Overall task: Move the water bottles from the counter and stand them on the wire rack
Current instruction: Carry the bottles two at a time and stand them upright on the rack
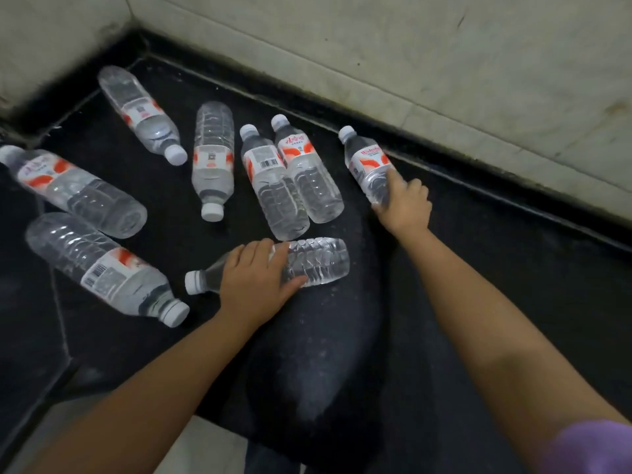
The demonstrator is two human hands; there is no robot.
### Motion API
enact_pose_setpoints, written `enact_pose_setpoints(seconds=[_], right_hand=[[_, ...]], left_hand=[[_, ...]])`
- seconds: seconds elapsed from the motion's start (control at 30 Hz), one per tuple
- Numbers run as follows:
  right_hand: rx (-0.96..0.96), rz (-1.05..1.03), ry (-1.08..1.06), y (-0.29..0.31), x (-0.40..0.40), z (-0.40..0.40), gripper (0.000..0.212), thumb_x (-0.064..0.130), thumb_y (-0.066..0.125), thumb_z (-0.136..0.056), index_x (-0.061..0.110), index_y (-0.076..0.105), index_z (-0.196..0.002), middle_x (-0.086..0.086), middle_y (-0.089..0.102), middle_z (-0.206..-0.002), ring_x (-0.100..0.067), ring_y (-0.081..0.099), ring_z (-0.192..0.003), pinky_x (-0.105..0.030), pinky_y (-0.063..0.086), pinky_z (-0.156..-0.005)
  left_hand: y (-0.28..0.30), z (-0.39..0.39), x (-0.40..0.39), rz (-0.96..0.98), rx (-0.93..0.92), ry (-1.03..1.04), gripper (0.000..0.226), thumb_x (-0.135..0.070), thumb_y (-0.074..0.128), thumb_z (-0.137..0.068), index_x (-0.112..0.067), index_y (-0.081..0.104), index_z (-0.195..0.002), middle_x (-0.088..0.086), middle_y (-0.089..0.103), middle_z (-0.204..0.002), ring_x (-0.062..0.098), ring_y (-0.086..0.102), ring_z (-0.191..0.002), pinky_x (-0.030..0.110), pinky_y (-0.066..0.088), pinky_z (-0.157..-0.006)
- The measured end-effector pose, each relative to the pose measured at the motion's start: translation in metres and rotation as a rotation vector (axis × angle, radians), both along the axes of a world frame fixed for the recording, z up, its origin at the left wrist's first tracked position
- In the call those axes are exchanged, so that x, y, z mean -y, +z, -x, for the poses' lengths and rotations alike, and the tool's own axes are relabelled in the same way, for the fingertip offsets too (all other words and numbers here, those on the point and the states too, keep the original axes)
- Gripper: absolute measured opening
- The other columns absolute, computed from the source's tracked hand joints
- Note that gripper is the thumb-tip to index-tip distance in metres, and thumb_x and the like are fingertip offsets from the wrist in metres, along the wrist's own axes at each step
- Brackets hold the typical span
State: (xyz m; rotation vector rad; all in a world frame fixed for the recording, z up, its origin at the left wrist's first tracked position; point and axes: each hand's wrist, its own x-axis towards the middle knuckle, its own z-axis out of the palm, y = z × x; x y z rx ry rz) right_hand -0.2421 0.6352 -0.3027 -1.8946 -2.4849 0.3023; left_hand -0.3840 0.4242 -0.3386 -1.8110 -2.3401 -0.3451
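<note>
Left hand grips a bottle mid-counter; right hand grips another bottle near the wall edge.

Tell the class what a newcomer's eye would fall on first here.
Eight clear plastic water bottles with orange-and-white labels lie scattered on the black stone counter. The left hand grips the nearest bottle round its middle, and the right hand grips the base of the bottle by the wall. Pale tiled walls close the corner.

The water bottles are clear glossy ribbed plastic with paper-like labels; the counter is dark speckled polished stone.
</note>
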Motion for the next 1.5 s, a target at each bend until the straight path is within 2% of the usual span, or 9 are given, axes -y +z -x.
enact_pose_setpoints(seconds=[0.17, 0.33, 0.6, 0.77, 0.87, 1.03, 1.13, 1.27, 1.5], right_hand=[[0.083, 0.014, 0.076, 0.002, 0.054, -0.05, 0.068, 0.035, 0.058, -0.086, 0.02, 0.021, -0.142, -0.024, 0.037, -0.129, -0.039, 0.038, -0.118, -0.047, 0.038, -0.095], [0.07, 0.083, 0.065, 0.01, 0.114, -0.109, 0.07, 0.038, 0.06, -0.083, 0.021, 0.024, -0.141, -0.02, 0.04, -0.126, -0.036, 0.039, -0.115, -0.044, 0.04, -0.092], [0.114, 0.157, 0.013, 0.022, 0.202, -0.191, 0.065, 0.042, 0.065, -0.078, 0.009, 0.043, -0.129, -0.022, 0.052, -0.11, -0.039, 0.051, -0.103, -0.045, 0.044, -0.086], [-0.047, 0.085, -0.014, 0.019, 0.21, -0.199, 0.05, 0.031, 0.069, -0.078, -0.002, 0.054, -0.112, -0.026, 0.055, -0.106, -0.044, 0.053, -0.1, -0.047, 0.047, -0.081], [-0.066, 0.121, 0.045, 0.016, 0.191, -0.18, 0.064, 0.032, 0.057, -0.085, 0.011, 0.03, -0.139, -0.02, 0.034, -0.138, -0.037, 0.038, -0.123, -0.044, 0.037, -0.099], [-0.043, 0.206, 0.054, 0.014, 0.165, -0.157, 0.064, 0.033, 0.05, -0.088, 0.031, 0.018, -0.143, -0.019, 0.014, -0.152, -0.038, 0.032, -0.131, -0.047, 0.038, -0.1], [-0.073, 0.213, 0.013, 0.014, 0.163, -0.157, 0.06, 0.035, 0.048, -0.09, 0.034, 0.019, -0.143, -0.015, 0.026, -0.144, -0.039, 0.041, -0.121, -0.045, 0.044, -0.092], [-0.054, 0.217, 0.022, 0.013, 0.165, -0.158, 0.061, 0.038, 0.046, -0.091, 0.034, 0.016, -0.143, -0.014, 0.028, -0.141, -0.037, 0.041, -0.119, -0.044, 0.043, -0.093], [-0.093, 0.261, -0.013, 0.014, 0.163, -0.167, 0.06, 0.035, 0.048, -0.09, 0.032, 0.019, -0.142, -0.014, 0.03, -0.139, -0.036, 0.04, -0.121, -0.044, 0.042, -0.094]], left_hand=[[0.008, -0.017, 0.003, 0.088, -0.011, 0.033, 0.067, -0.063, 0.035, -0.074, -0.011, 0.069, -0.097, 0.009, 0.069, -0.083, 0.026, 0.067, -0.076, 0.035, 0.034, -0.078], [0.02, -0.044, 0.004, 0.214, 0.031, -0.031, 0.07, -0.067, 0.031, -0.065, -0.014, 0.07, -0.088, 0.008, 0.067, -0.076, 0.025, 0.066, -0.069, 0.037, 0.054, -0.069], [0.022, -0.087, 0.012, 0.226, -0.055, -0.625, 0.077, -0.076, 0.027, -0.061, -0.022, 0.074, -0.088, 0.0, 0.072, -0.081, 0.018, 0.07, -0.072, 0.027, 0.05, -0.079], [0.036, -0.104, 0.015, 0.41, -0.055, -0.686, 0.091, -0.075, 0.024, -0.055, -0.021, 0.066, -0.113, 0.002, 0.071, -0.108, 0.02, 0.067, -0.102, 0.054, 0.036, -0.102], [0.04, -0.111, 0.026, 0.501, 0.071, -0.45, 0.109, -0.078, 0.02, -0.052, -0.021, 0.03, -0.144, 0.004, 0.031, -0.152, 0.02, 0.021, -0.144, 0.055, -0.003, -0.114], [0.035, -0.132, 0.057, 0.242, 0.369, -0.003, 0.106, -0.063, 0.067, -0.062, -0.007, 0.029, -0.143, 0.022, 0.019, -0.152, 0.037, 0.015, -0.143, 0.052, 0.014, -0.115], [0.034, -0.141, 0.062, 0.323, 0.6, 0.092, 0.11, -0.065, 0.058, -0.066, -0.008, 0.01, -0.147, 0.016, -0.01, -0.156, 0.03, -0.014, -0.144, 0.039, -0.002, -0.118], [0.037, -0.155, 0.05, 0.253, 0.638, 0.186, 0.112, -0.072, 0.01, -0.057, -0.006, 0.013, -0.147, 0.018, -0.008, -0.156, 0.031, -0.015, -0.144, 0.04, -0.004, -0.118], [0.039, -0.169, 0.026, 0.139, 0.704, 0.317, 0.083, -0.036, 0.062, -0.084, -0.005, 0.016, -0.146, 0.015, -0.004, -0.157, 0.029, -0.009, -0.145, 0.042, -0.002, -0.118]])
